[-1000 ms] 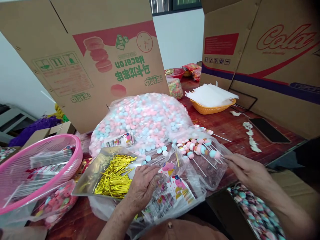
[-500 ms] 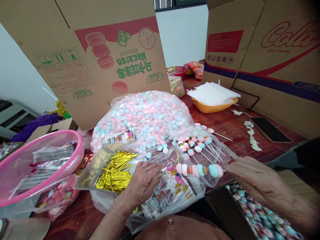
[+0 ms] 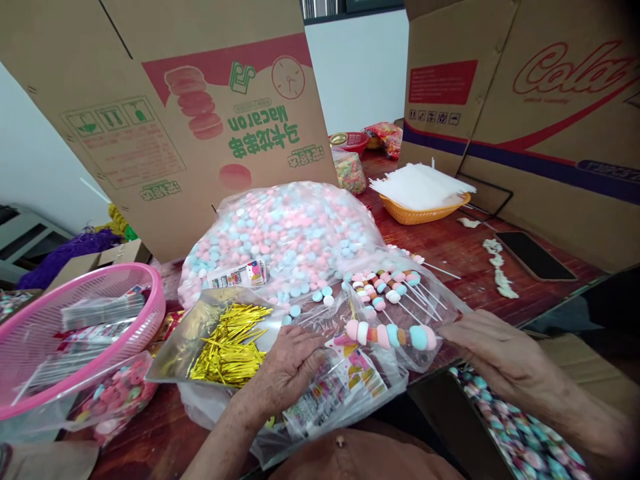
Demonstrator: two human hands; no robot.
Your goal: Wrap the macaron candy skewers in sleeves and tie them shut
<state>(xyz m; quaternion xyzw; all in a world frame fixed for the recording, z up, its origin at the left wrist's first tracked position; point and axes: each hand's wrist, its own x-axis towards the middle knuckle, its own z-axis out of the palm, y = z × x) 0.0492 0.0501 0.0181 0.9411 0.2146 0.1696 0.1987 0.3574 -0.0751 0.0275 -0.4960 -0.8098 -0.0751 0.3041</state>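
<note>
My right hand (image 3: 493,350) pinches the stick end of a marshmallow skewer (image 3: 393,335), threaded with pink, white, blue and orange-brown pieces. The skewer lies nearly level, its tip pointing left over printed clear plastic bags (image 3: 345,383). At the upper left edge of these bags is my left hand (image 3: 293,363), its fingers closed on the edge of a bag; the exact grip is partly hidden. Beside it stands a metal scoop-like tray (image 3: 173,357) with gold twist ties (image 3: 230,347). Finished marshmallow skewers (image 3: 385,290) lie on plastic just beyond the held one.
A large clear bag of marshmallows (image 3: 285,227) fills the middle. Left is a pink basket (image 3: 157,293) with packets; right, an orange basket (image 3: 415,212) of white sticks and a phone (image 3: 535,255). Cardboard boxes (image 3: 200,167) stand behind. More skewers (image 3: 525,433) lie below the table edge.
The view has shifted slightly. The skewer in my right hand has moved a little left and up, and its tip is closer to the bags' top edge. My left hand stays at the bags.
</note>
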